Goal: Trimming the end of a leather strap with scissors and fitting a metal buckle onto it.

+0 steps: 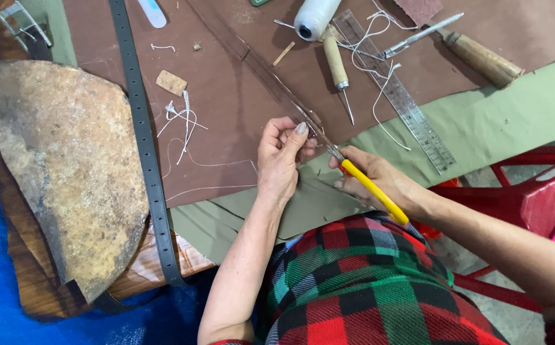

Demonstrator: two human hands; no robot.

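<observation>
At the far left of the table, a large rough slab of raw hide lies flat, mottled brown and grey. Just beside its right edge, a dark punched belt strip runs from the top of the view down past the table's near edge. Right of it, on the brown sheet, lie loose white thread ends and a small tan offcut.

Your left hand has its grip closed, thumb and fingers pinching a long narrow brown strap that slants up and away to the left across the brown sheet. Your right hand has its grip closed around a yellow-handled tool, whose metal tip meets the strap just beside your left fingertips.

Further right lie a white thread spool, a wooden-handled awl, a clear ruler and a second, thicker wooden-handled tool. A green cloth underlies the brown sheet.
</observation>
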